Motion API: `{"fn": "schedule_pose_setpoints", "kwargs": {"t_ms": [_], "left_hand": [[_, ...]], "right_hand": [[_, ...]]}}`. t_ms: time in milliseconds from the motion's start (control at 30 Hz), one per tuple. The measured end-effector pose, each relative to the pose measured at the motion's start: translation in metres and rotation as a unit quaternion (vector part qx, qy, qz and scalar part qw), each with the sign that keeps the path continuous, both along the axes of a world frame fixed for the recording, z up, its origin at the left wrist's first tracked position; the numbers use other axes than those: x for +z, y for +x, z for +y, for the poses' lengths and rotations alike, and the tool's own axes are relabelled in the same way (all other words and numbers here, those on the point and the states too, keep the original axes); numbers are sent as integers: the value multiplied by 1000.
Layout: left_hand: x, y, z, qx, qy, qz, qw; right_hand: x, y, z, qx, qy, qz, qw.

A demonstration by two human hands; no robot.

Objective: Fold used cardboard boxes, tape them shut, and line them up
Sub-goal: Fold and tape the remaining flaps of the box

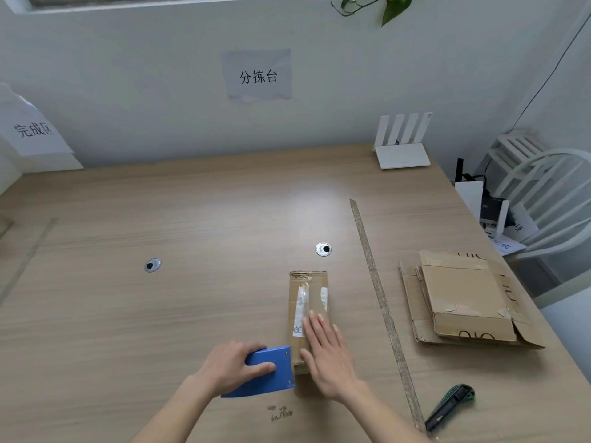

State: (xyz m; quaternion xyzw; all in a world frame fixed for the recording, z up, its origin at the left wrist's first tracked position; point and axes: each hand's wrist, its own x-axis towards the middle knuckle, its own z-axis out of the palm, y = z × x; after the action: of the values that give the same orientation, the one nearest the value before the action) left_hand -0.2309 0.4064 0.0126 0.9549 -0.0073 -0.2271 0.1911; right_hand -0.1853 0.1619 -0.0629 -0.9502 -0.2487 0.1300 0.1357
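Surface: a pale wood-grain surface fills the view, seen from above and in front.
Box: a small closed cardboard box lies flat just right of centre, toward 5 o'clock, its long side running away from the viewer; white label strips run along its top.
Right hand: the right hand lies flat on the near end of the box, fingers spread and extended, gripping nothing.
Left hand: the left hand is closed around a blue tape dispenser, whose front edge touches the near left side of the box.
Flattened boxes: a stack of flattened cardboard rests at 3 o'clock, well apart from the box.
Divider: a long strip of worn tape runs from 1 o'clock to 5 o'clock between the box and the stack.
Knife: a green and black utility knife lies at 5 o'clock, near the front edge.
Router: a white router sits at 1 o'clock by the wall.
Wall sign: a paper sign with Chinese characters hangs at 12 o'clock.
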Motion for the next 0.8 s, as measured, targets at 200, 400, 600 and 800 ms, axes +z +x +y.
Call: {"fn": "schedule_pose_setpoints", "kwargs": {"t_ms": [200, 400, 600, 800], "left_hand": [[2, 9, 1, -34, 23, 3, 999], [0, 11, 15, -35, 31, 17, 999], [11, 0, 59, 1, 83, 34, 996], [8, 19, 31, -40, 108, 5, 993]], "right_hand": [[-8, 4, -14, 11, -51, 12, 999], [-5, 5, -14, 4, -67, 30, 997], [-10, 8, -13, 15, -74, 36, 997], [-6, 10, -23, 32, -26, 40, 998]]}}
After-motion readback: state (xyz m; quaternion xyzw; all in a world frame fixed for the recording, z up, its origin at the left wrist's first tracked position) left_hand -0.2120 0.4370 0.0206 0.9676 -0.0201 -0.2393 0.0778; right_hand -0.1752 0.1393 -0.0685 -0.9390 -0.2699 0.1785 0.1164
